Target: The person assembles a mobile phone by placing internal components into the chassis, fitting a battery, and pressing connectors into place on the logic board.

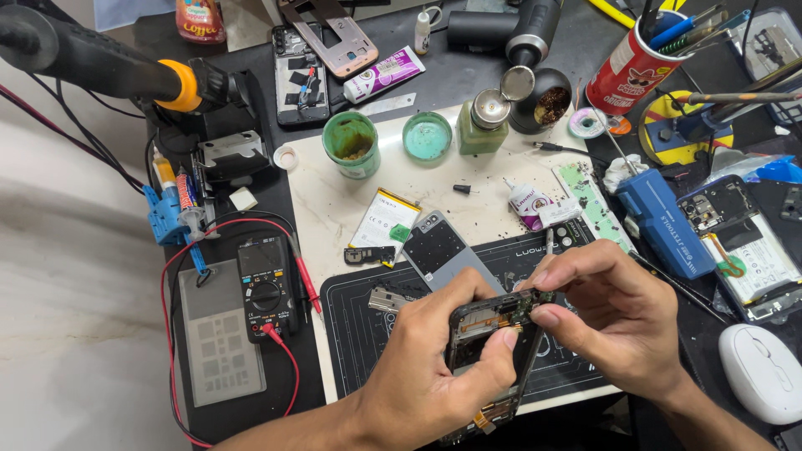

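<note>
Phone repair workbench; multimeter (266, 288), soldering iron (92, 58), opened phones (301, 75), black work mat (368, 334)

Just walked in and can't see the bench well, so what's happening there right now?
A person holds an opened black smartphone frame above a black work mat. The left hand grips its side, and the right hand pinches at the green circuit board near its top. A black multimeter with red leads lies to the left.
</note>
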